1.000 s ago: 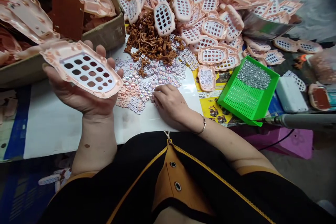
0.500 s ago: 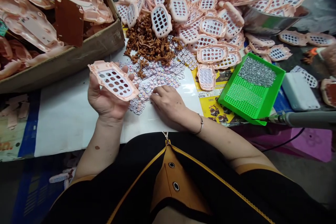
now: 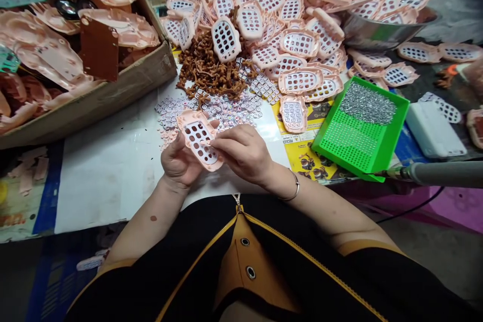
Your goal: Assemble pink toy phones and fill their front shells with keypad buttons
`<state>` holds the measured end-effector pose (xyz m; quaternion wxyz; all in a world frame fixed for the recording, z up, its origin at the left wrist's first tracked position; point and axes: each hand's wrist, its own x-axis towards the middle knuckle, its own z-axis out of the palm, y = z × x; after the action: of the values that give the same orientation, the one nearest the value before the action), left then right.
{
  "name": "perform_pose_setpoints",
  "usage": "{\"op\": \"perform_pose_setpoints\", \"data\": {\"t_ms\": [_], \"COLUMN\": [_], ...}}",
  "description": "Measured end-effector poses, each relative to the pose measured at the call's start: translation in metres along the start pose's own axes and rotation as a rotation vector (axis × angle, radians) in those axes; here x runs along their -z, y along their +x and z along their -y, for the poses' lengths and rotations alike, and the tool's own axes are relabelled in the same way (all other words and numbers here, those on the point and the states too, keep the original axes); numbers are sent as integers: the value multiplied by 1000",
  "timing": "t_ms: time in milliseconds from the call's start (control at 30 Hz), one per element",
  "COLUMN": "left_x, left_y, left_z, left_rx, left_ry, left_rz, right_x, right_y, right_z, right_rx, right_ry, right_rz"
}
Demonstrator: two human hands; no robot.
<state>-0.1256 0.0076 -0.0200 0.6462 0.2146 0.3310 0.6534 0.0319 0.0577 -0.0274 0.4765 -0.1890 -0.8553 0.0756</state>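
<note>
My left hand (image 3: 180,163) is closed around the edge of a pink plastic shell (image 3: 181,119), a casing half with a white inner panel full of rounded holes. The shell is tilted above the white work surface. Thumb and fingers of my right hand (image 3: 243,153) are pinched over the holes at the shell's right side. A small pale button (image 3: 206,144) shows at those fingertips, mostly hidden. Just beyond both hands lies a spread of small printed buttons (image 3: 230,110). Brown plastic pieces (image 3: 211,73) are heaped behind them.
Many similar shells (image 3: 300,43) are piled at the back, some in a metal bowl (image 3: 381,30). A green basket (image 3: 364,148) of small metal parts stands right, beside a white box-shaped object (image 3: 435,131). A cardboard box (image 3: 151,78) of casings fills the left.
My left hand has brought the shell right and lower, toward my body. My right hand has lifted from the edge of the button pile and now pinches at the shell's holes.
</note>
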Motion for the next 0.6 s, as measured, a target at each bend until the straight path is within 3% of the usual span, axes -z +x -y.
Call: {"op": "perform_pose_setpoints", "data": {"t_ms": [233,500,600], "left_x": [4,10,10], "left_y": [0,2,0], "left_z": [0,1,1], "left_rx": [-9,-8,15], "left_ry": [-32,-41,-37], "left_rz": [20,8,9], "right_x": [10,15,22], "right_y": [-6,-10,-5], "right_z": [1,0,-2], "right_rx": [19,182,228], "right_ry": [-74,-29,-18], "right_rz": [216,198,270]}}
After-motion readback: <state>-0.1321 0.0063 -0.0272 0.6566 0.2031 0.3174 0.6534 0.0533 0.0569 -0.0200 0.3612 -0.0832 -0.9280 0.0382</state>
